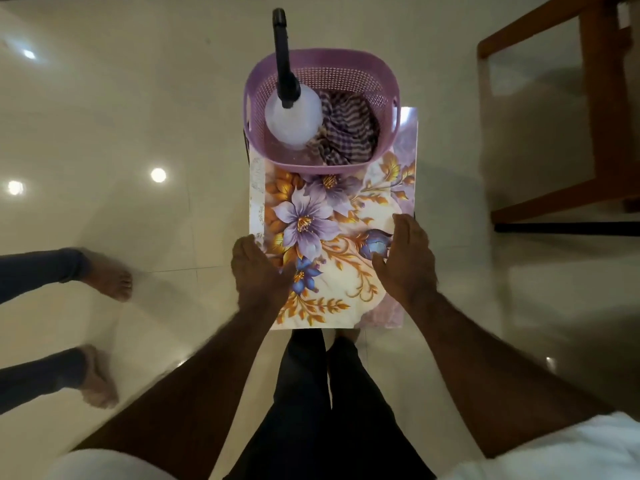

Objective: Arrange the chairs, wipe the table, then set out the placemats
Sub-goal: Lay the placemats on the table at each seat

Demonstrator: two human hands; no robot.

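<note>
- A purple mesh basket (349, 76) stands on the far end of the placemats, at upper centre of the frame.
- Inside it a pale spray bottle (292, 124) with a black head stands at the left, and a crumpled checked cloth (349, 133) lies at the right.
- The placemats (346, 216) are a flat stack at frame centre; the top one shows lilac and blue flowers with orange leaves on cream.
- The left hand (258, 275) has its grip clenched on the left near edge, thumb on the print.
- The right hand (408, 261) lies over the right edge; I cannot tell if its grip is closed.
- A wooden chair (595, 109) stands at upper right on the glossy floor (138, 116).
</note>
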